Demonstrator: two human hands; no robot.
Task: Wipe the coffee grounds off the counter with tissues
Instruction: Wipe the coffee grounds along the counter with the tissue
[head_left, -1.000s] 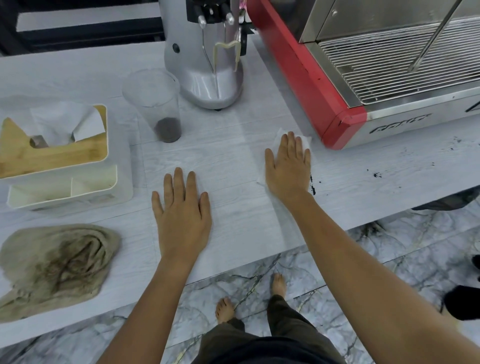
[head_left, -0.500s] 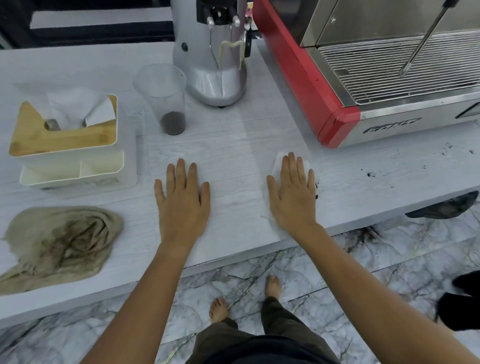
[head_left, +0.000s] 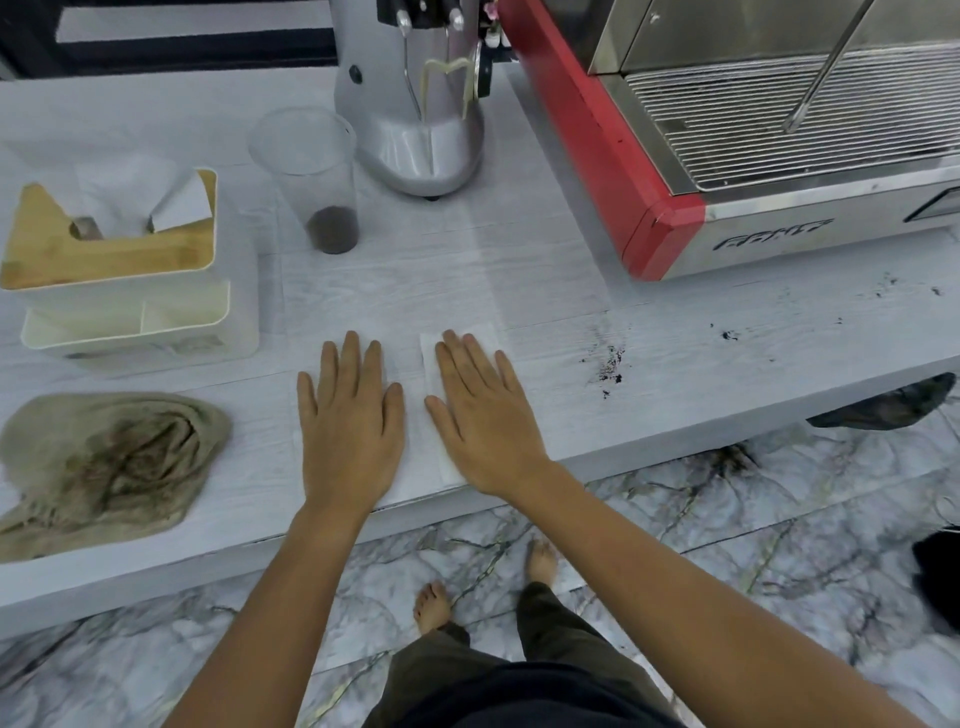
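Right hand (head_left: 483, 415) flat, fingers straight, pressing thin white paper tissue (head_left: 480, 335) on pale wood-grain surface (head_left: 519, 270). Left hand (head_left: 350, 421) likewise flat. Tissue probably flimsy, tears easily: press mid-sheet.

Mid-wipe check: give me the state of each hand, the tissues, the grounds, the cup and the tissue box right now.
left hand: flat, pressing a tissue
right hand: flat, pressing a second tissue
coffee grounds: scattered on the counter, right of the right hand
clear cup: upright, grounds in the bottom
tissue box: a tissue sticking out the top
brown cloth: crumpled, stained
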